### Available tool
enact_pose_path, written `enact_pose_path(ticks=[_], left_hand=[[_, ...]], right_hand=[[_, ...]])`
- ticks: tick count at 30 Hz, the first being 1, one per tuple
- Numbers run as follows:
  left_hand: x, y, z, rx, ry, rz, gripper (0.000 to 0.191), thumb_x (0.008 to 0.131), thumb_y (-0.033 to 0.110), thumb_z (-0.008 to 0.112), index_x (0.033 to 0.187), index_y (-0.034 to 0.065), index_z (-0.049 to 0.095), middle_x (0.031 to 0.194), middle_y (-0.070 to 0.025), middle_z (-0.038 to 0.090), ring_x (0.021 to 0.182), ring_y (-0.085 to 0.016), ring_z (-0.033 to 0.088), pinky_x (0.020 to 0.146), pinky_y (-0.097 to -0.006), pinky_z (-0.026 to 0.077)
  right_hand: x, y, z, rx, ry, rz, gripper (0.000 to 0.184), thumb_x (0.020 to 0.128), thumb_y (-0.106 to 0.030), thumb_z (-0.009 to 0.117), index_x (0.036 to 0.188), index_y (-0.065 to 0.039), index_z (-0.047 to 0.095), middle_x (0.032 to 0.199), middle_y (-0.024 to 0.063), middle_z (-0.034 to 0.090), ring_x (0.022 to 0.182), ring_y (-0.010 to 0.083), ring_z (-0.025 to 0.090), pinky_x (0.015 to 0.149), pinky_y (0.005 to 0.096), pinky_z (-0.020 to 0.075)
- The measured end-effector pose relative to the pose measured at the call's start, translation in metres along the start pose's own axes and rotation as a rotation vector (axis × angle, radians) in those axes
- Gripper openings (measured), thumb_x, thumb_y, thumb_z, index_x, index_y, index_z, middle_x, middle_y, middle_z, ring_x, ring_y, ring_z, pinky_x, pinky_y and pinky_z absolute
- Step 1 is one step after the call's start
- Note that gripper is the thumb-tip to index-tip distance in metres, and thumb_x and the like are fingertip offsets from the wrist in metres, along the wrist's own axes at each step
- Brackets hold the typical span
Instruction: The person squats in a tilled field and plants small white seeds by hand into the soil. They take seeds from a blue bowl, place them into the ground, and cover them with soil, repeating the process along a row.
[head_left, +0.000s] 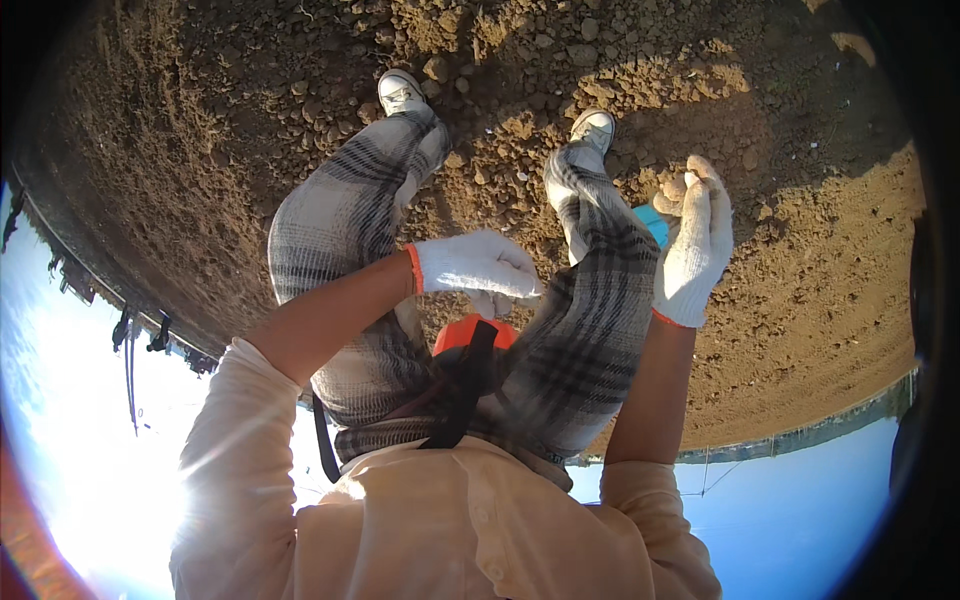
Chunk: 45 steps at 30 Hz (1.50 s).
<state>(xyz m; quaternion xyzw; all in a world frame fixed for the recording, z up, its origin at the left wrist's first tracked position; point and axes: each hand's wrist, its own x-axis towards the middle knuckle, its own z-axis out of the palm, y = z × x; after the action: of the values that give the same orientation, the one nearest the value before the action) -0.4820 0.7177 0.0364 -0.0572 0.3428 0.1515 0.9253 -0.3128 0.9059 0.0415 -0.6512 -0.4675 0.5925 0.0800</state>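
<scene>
My left hand (480, 264), in a white knit glove with an orange cuff, hangs between my thighs. Its fingers curl downward, and whether they hold anything is hidden. Just below them shows an orange-red plastic object (459, 334), partly covered by a black strap (474, 375). My right hand (696, 244), gloved the same way, is outside my right knee with bent, soil-stained fingers; I cannot tell if something is between them. Beside it, partly hidden by the knee, is a turquoise object (651, 223) of unclear kind.
Loose brown soil (495, 180) with clods and stones surrounds my feet. My white shoes (400, 91) are planted apart, with my plaid trouser legs (337, 202) bent at the knees. Smoother tilled ground (817, 300) stretches to the right. Bright sun glares at lower left.
</scene>
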Motion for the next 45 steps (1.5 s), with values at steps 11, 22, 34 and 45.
enact_pose_path(ticks=[11, 22, 34, 45], left_hand=[[0.04, 0.02, -0.058, 0.103, -0.05, -0.061, 0.03, 0.091, 0.03, 0.068, 0.103, 0.0025, 0.071, 0.088, -0.0063, 0.068, 0.078, -0.013, 0.065, 0.067, -0.0278, 0.058], [0.07, 0.001, -0.089, -0.031, 0.171, 0.135, 0.028, 0.093, 0.027, 0.064, 0.097, -0.0006, 0.066, 0.084, -0.0093, 0.067, 0.065, -0.013, 0.063, 0.055, -0.0247, 0.053], [0.063, 0.006, -0.1, -0.198, 0.833, 0.441, 0.029, 0.092, 0.035, 0.065, 0.09, 0.0058, 0.064, 0.068, -0.0002, 0.058, 0.053, -0.01, 0.052, 0.045, -0.0212, 0.044], [0.02, 0.061, -0.051, -0.527, -0.139, 1.024, 0.025, 0.094, 0.027, 0.057, 0.097, 0.0028, 0.059, 0.101, -0.0128, 0.059, 0.084, -0.021, 0.057, 0.063, -0.032, 0.054]], right_hand=[[0.052, -0.011, 0.011, 0.326, 0.193, -0.384, 0.033, 0.1, -0.008, 0.047, 0.128, 0.009, 0.047, 0.07, -0.0004, 0.035, 0.059, 0.0088, 0.033, 0.058, 0.0292, 0.0384], [0.006, 0.026, -0.061, 0.965, -0.074, -0.792, 0.027, 0.099, -0.005, 0.049, 0.126, 0.001, 0.047, 0.085, 0.0054, 0.049, 0.074, 0.0152, 0.047, 0.075, 0.0391, 0.0433], [-0.038, 0.243, -0.116, 0.825, 0.479, -0.101, 0.035, 0.099, -0.012, 0.048, 0.127, 0.009, 0.049, 0.086, 0.003, 0.053, 0.075, 0.0107, 0.052, 0.07, 0.0279, 0.0487], [0.009, 0.374, -0.015, 0.551, 0.134, 0.306, 0.037, 0.091, -0.012, 0.057, 0.123, 0.006, 0.054, 0.094, 0.0111, 0.066, 0.077, 0.0148, 0.062, 0.069, 0.0283, 0.0502]])
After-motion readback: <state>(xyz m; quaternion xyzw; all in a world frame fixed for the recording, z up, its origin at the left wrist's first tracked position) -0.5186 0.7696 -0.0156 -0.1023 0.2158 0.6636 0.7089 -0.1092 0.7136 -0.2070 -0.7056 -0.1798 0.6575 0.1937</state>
